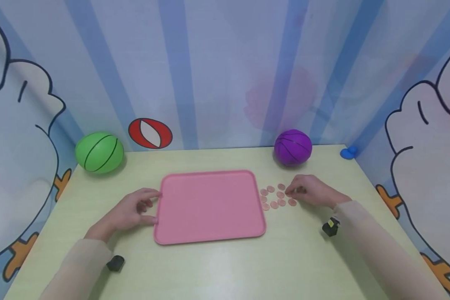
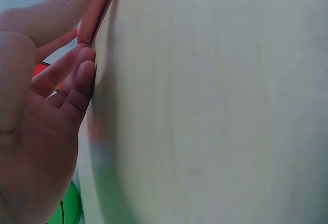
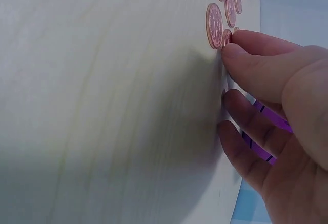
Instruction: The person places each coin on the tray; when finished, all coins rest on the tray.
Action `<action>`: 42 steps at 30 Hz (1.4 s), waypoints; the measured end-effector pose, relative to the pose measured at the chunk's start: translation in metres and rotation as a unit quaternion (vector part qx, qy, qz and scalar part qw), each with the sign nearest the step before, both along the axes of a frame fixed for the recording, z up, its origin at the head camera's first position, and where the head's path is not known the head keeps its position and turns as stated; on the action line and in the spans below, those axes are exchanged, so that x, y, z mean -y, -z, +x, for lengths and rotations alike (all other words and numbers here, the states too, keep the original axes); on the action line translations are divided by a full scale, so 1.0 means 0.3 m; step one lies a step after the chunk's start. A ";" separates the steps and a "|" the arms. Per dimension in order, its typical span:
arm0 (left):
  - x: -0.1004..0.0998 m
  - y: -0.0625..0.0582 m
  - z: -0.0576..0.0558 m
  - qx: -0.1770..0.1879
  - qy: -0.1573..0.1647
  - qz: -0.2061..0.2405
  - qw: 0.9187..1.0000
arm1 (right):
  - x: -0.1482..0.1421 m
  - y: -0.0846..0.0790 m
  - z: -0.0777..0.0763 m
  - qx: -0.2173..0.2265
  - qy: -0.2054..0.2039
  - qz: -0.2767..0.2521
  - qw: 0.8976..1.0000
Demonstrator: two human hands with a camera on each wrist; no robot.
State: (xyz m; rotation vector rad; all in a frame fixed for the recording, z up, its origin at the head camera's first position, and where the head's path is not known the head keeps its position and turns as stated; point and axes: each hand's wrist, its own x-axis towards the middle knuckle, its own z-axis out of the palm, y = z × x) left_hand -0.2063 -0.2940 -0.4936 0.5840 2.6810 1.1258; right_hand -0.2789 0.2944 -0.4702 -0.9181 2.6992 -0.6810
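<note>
A pink tray (image 1: 210,208) lies flat on the table, with my left hand (image 1: 133,210) at its left edge. The index fingertip and thumb touch that edge well apart from each other, and the other fingers bend loosely inward. Beyond the tray's right edge, several copper-coloured coins (image 1: 280,194) lie flat in a loose cluster. My right hand (image 1: 313,191) is at the cluster's right side, thumb and index finger pinching a coin (image 3: 227,37) low at the tabletop. Its fingertips partly hide that coin. Nearest to them in the right wrist view is another coin (image 3: 214,25).
A green ball (image 1: 99,153) stands at the back left of the pale table (image 1: 217,266), and a purple ball (image 1: 293,148) behind the coins. At the back right corner lies a small blue object (image 1: 348,152). Printed panels (image 1: 225,75) wall the back and sides.
</note>
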 end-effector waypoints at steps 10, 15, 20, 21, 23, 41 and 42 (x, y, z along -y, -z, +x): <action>0.002 0.022 -0.002 -0.004 0.004 0.001 1.000 | 0.012 -0.010 -0.006 -0.001 -0.018 0.014 1.000; -0.003 0.018 0.009 0.002 0.003 -0.001 1.000 | 0.015 -0.014 -0.007 -0.006 -0.027 0.036 0.999; -0.008 0.016 0.017 0.003 0.005 0.003 1.000 | 0.020 -0.023 -0.007 -0.001 -0.014 0.056 0.998; -0.008 0.017 0.017 0.002 0.005 0.004 1.000 | 0.020 -0.024 -0.007 0.000 -0.011 0.058 0.998; -0.008 0.019 0.017 0.002 0.005 0.006 1.000 | 0.023 -0.027 -0.008 0.002 -0.008 0.061 0.998; 0.013 0.040 0.002 0.006 0.018 0.049 0.999 | 0.044 -0.057 -0.032 0.088 0.035 0.072 0.993; 0.013 0.039 0.004 0.006 0.018 0.050 0.999 | 0.045 -0.057 -0.031 0.088 0.034 0.071 0.993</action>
